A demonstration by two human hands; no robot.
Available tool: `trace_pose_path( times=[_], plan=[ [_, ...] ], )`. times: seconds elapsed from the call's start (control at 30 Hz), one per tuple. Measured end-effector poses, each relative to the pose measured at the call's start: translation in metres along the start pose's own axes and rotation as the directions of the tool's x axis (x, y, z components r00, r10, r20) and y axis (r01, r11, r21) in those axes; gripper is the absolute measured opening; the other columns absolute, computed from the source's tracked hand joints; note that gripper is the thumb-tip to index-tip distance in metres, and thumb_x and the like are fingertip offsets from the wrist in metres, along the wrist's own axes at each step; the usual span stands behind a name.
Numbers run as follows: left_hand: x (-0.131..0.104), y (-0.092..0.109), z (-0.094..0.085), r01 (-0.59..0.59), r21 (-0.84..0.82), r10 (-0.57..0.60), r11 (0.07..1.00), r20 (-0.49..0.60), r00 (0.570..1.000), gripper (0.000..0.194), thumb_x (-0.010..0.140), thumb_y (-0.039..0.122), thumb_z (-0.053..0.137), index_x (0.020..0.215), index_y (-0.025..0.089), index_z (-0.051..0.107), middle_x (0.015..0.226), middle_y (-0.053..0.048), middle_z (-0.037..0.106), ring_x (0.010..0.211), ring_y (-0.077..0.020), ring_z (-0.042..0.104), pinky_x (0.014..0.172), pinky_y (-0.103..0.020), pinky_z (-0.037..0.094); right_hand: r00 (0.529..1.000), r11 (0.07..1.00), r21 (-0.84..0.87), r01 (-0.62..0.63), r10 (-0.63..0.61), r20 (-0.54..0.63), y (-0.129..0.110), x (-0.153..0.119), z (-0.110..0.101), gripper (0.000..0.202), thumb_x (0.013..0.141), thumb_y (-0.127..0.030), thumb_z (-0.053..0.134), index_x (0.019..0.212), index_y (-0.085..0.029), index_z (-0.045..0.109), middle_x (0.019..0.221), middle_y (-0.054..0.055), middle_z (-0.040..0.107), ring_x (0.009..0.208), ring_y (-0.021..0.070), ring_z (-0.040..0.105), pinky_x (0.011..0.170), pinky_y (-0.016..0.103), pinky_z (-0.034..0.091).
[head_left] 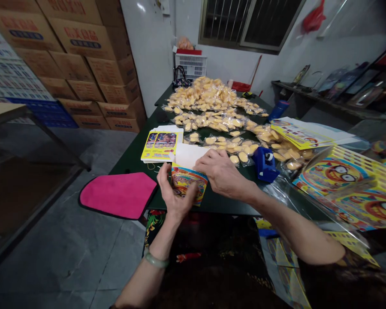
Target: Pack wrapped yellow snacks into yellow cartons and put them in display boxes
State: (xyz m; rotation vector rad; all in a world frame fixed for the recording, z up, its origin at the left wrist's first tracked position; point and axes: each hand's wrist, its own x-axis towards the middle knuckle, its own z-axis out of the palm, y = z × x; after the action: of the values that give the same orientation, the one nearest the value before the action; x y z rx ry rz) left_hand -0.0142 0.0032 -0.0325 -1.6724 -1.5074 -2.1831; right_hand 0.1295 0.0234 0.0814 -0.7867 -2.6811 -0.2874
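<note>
One printed carton point(183, 175) is in hand at the table's point(125, 165) near edge, a white panel above its front (apparently an unclosed flap). The left hand point(175, 191) is half open, thumb and fingers spread about the carton; motion blur hides whether it grips. The right hand point(223, 176) curls its fingers onto the upper right edge. Cartoon-face cartons point(344, 171) already stand formed at right; many wrapped biscuits point(209, 94) lie loose, so much seems left.

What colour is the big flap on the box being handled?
The box flap is white, seen best in the head view.
</note>
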Motion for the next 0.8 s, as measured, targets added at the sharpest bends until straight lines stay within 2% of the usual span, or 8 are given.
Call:
trace_pose_path(
  times=[0.17, 0.3, 0.43, 0.57, 0.63, 0.7, 0.77, 0.8],
  plan=[
    [0.020, 0.006, 0.001, 0.185, -0.263, -0.211, 0.947, -0.074, 0.975, 0.035, 0.086, 0.039, 0.056, 0.112, 0.017, 0.048, 0.099, -0.008, 0.061, 0.093, -0.0163, 0.063, 0.082, -0.029, 0.051, 0.994, 0.999, 0.043, -0.017, 0.022, -0.107, 0.007, 0.000, 0.011, 0.028, 0.087, -0.009, 0.045, 0.090, -0.021, 0.070, 0.091, 0.008, 0.061, 0.087, 0.0221, 0.041, 0.073, 0.036, 0.026],
    [0.014, 0.014, 0.005, 0.099, -0.205, -0.136, 0.974, -0.178, 0.975, 0.031, 0.083, 0.031, 0.063, 0.108, 0.018, 0.051, 0.099, -0.005, 0.060, 0.092, -0.0143, 0.062, 0.083, -0.027, 0.050, 0.958, 0.995, 0.034, -0.098, 0.104, -0.268, 0.009, -0.002, 0.025, 0.027, 0.088, -0.010, 0.046, 0.100, -0.019, 0.069, 0.088, 0.008, 0.065, 0.093, 0.0238, 0.042, 0.081, 0.039, 0.027],
    [0.007, 0.012, 0.000, 0.041, -0.092, -0.056, 0.995, -0.171, 0.984, 0.027, 0.086, 0.028, 0.058, 0.112, 0.018, 0.055, 0.105, -0.006, 0.062, 0.095, -0.0135, 0.061, 0.085, -0.026, 0.048, 0.969, 0.999, -0.003, -0.047, 0.045, -0.242, 0.006, -0.003, 0.024, 0.024, 0.083, -0.008, 0.049, 0.088, -0.019, 0.069, 0.077, 0.006, 0.067, 0.101, 0.0265, 0.042, 0.091, 0.045, 0.025],
    [0.011, 0.009, -0.007, 0.087, -0.076, -0.100, 0.993, -0.193, 0.976, 0.019, 0.088, 0.033, 0.055, 0.096, 0.017, 0.060, 0.087, -0.002, 0.062, 0.079, -0.0110, 0.060, 0.072, -0.023, 0.048, 0.952, 0.983, 0.186, 0.011, 0.046, -0.301, 0.003, -0.007, 0.023, 0.029, 0.081, -0.006, 0.045, 0.090, -0.020, 0.068, 0.082, 0.006, 0.069, 0.103, 0.0262, 0.047, 0.092, 0.047, 0.032],
    [0.013, 0.010, -0.011, 0.093, -0.075, -0.106, 0.993, -0.185, 0.977, 0.019, 0.089, 0.035, 0.053, 0.088, 0.017, 0.060, 0.079, 0.001, 0.059, 0.071, -0.0097, 0.057, 0.067, -0.022, 0.046, 0.886, 0.917, 0.397, 0.029, 0.160, -0.434, 0.003, -0.013, 0.027, 0.031, 0.083, -0.008, 0.043, 0.100, -0.021, 0.066, 0.098, 0.007, 0.069, 0.104, 0.0245, 0.051, 0.091, 0.045, 0.038],
    [0.014, 0.013, -0.013, 0.078, -0.078, -0.090, 0.994, -0.161, 0.983, 0.017, 0.088, 0.034, 0.054, 0.085, 0.018, 0.059, 0.077, 0.001, 0.058, 0.070, -0.0094, 0.055, 0.067, -0.023, 0.045, 0.744, 0.780, 0.625, 0.029, 0.401, -0.535, 0.002, -0.021, 0.034, 0.030, 0.086, -0.012, 0.043, 0.108, -0.023, 0.062, 0.113, 0.008, 0.064, 0.105, 0.0222, 0.054, 0.088, 0.042, 0.043],
    [0.013, 0.017, -0.015, 0.074, -0.087, -0.086, 0.993, -0.147, 0.985, 0.015, 0.088, 0.032, 0.055, 0.084, 0.018, 0.057, 0.079, 0.000, 0.059, 0.073, -0.0102, 0.056, 0.069, -0.023, 0.046, 0.599, 0.569, 0.822, 0.016, 0.653, -0.464, 0.001, -0.027, 0.042, 0.027, 0.086, -0.021, 0.049, 0.111, -0.024, 0.059, 0.114, 0.008, 0.061, 0.100, 0.0198, 0.057, 0.081, 0.037, 0.048],
    [0.012, 0.019, -0.016, 0.076, -0.094, -0.089, 0.993, -0.150, 0.985, 0.015, 0.087, 0.032, 0.055, 0.084, 0.018, 0.057, 0.080, 0.000, 0.059, 0.075, -0.0108, 0.057, 0.070, -0.024, 0.047, 0.578, 0.439, 0.898, 0.005, 0.732, -0.361, 0.001, -0.029, 0.046, 0.026, 0.084, -0.026, 0.054, 0.110, -0.024, 0.059, 0.111, 0.008, 0.062, 0.094, 0.0187, 0.059, 0.076, 0.034, 0.049]
  ],
)
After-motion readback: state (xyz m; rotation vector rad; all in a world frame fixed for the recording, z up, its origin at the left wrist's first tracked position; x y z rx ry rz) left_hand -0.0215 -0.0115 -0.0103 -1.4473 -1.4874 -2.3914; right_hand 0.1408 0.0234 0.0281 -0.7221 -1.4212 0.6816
